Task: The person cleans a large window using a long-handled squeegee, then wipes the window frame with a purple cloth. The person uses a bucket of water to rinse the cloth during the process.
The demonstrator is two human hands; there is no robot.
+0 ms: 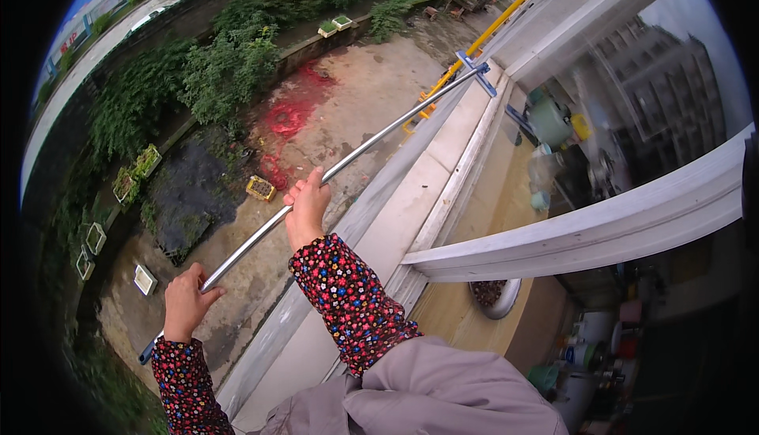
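A long metal pole [379, 136] runs from lower left to upper right, outside a window. My left hand [188, 298] is closed around it near its blue lower end, and my right hand [308, 205] grips it farther up. At the far end, a blue squeegee-like head [477, 73] lies by the far part of the outer sill [415, 210], close to the window frame. To the right, the glass pane [622, 109] shows reflections of a building and household items behind it. Both sleeves are floral.
The white window sash frame [569, 245] crosses at the right. Inside, a metal bowl [498, 301] of small dark items rests on a tan counter [456, 310]. A yellow pipe [510, 14] runs beyond the sill. Far below lie a concrete yard [385, 73], planters and bushes [231, 67].
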